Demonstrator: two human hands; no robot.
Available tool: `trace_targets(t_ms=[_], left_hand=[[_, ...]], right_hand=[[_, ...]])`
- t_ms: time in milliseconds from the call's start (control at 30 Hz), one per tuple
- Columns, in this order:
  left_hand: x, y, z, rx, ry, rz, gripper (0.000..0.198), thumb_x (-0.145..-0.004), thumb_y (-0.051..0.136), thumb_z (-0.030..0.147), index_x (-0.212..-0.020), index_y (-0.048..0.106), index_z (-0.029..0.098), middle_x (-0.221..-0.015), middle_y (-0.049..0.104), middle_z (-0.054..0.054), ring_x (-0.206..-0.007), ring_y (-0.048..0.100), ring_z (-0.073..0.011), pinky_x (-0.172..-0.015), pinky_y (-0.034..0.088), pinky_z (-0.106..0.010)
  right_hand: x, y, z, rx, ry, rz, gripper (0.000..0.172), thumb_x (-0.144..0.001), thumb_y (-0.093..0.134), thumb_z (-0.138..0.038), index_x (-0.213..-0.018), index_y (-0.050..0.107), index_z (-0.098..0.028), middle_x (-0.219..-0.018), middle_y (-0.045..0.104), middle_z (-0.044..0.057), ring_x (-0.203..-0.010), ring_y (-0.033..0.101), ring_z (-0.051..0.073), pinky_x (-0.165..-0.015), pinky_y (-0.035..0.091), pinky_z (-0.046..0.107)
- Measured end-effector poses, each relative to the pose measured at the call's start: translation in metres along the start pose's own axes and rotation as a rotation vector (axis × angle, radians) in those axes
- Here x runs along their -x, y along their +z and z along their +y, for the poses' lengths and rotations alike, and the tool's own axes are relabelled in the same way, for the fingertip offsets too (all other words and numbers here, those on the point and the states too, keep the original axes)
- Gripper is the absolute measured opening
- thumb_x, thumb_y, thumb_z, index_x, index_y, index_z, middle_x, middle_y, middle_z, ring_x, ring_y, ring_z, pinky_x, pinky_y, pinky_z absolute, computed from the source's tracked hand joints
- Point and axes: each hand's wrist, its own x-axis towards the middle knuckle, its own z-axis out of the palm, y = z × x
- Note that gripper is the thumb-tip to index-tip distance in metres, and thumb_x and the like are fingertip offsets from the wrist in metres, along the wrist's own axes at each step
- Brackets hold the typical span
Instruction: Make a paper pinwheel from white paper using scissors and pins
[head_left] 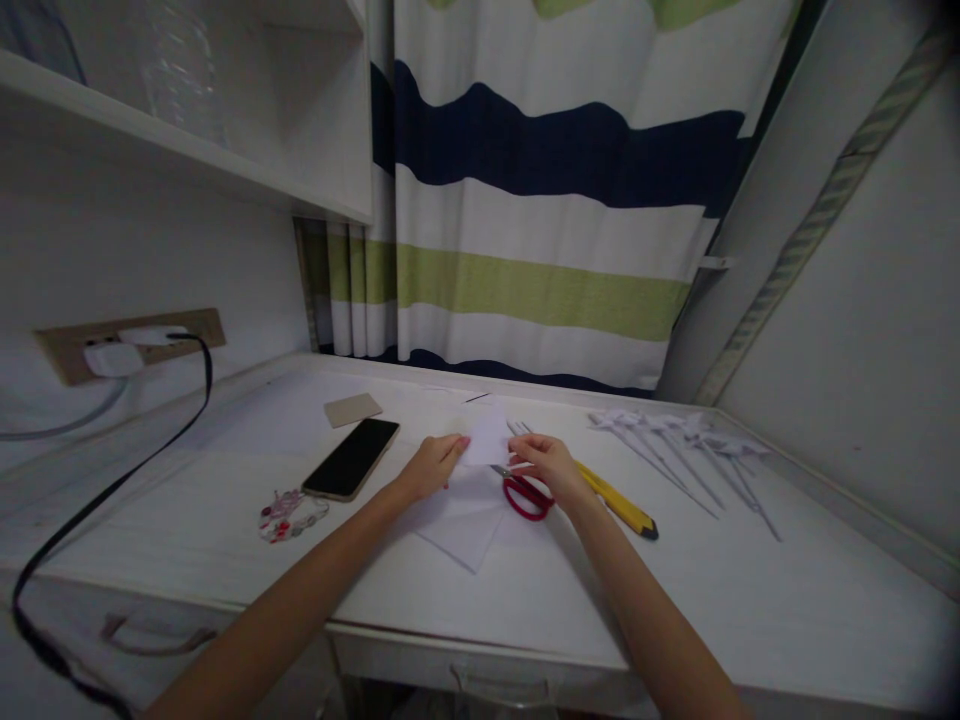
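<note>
A small sheet of white paper is held up between my two hands. My left hand pinches its left edge between thumb and fingers. At its right edge, the fingers of my right hand are closed on the paper. Beneath my right hand lie scissors with red handles, their blades partly hidden. More white paper rests flat on the desk below my hands. A yellow utility knife lies just right of my right wrist.
Several paper pinwheels on sticks lie at the right. On the left are a black phone, a beaded bracelet and a beige card. A black cable hangs from the wall socket. A shelf overhangs the left side.
</note>
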Motion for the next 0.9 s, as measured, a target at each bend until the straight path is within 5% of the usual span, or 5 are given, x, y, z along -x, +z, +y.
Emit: trace_targets(t_ms=[400,633,900], left_hand=[[-0.002,-0.001,0.006,0.276,0.032,-0.045,0.023,-0.083,0.045,0.03,-0.093,0.054,0.011,-0.088,0.057,-0.003,-0.075,0.056,-0.0149,-0.065,0.047,-0.032],[-0.004,-0.001,0.003,0.465,-0.052,-0.062,0.023,-0.082,0.047,0.026,-0.101,0.049,0.013,-0.082,0.056,-0.002,-0.063,0.055,-0.0105,-0.055,0.047,-0.025],[-0.004,0.002,0.006,0.683,-0.147,-0.098,0.028,-0.084,0.042,0.034,-0.098,0.051,0.012,-0.088,0.057,-0.004,-0.071,0.056,-0.0128,-0.062,0.048,-0.03]], right_hand=[[-0.004,0.0,0.009,0.083,-0.126,-0.04,0.019,-0.083,0.047,-0.026,-0.096,0.052,-0.013,-0.088,0.057,0.003,-0.068,0.057,0.011,-0.058,0.049,0.027],[-0.003,0.006,0.013,0.259,-0.368,-0.015,0.02,-0.082,0.048,-0.025,-0.098,0.051,-0.014,-0.087,0.057,0.002,-0.067,0.056,0.011,-0.057,0.048,0.027],[0.008,0.007,0.013,0.575,-0.683,0.078,0.016,-0.083,0.046,-0.026,-0.091,0.056,-0.016,-0.097,0.055,0.004,-0.084,0.054,0.015,-0.073,0.045,0.034]])
